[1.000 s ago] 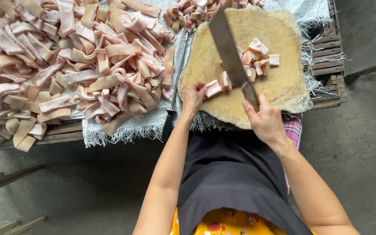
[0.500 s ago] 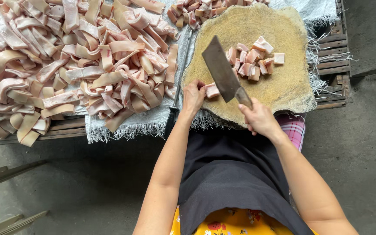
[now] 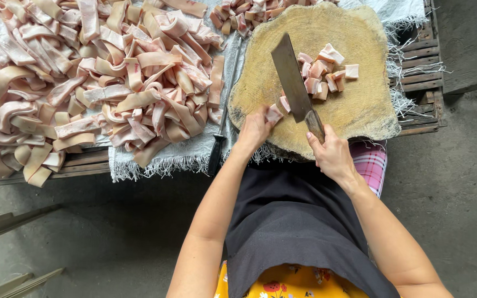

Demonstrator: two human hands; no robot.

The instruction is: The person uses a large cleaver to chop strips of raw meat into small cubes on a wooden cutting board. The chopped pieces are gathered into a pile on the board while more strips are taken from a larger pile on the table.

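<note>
My right hand point(image 3: 331, 153) grips the handle of a broad cleaver point(image 3: 292, 78) whose blade rests edge-down on a round wooden chopping block point(image 3: 360, 105). My left hand point(image 3: 254, 129) pins the last short bit of a pink meat strip point(image 3: 274, 113) against the block, just left of the blade. To the right of the blade lies a small heap of cut pink cubes point(image 3: 324, 72).
A big pile of long pink and cream meat strips point(image 3: 84, 83) covers a white woven sheet point(image 3: 183, 157) on wooden slats. A thin dark-handled knife point(image 3: 219, 138) lies between pile and block. More cut cubes point(image 3: 244, 14) sit at the top. Bare concrete floor lies below.
The cleaver has swung up and come down again closer to my left hand. The strip under my left hand is shorter, and freshly cut pieces have joined the heap on the right.
</note>
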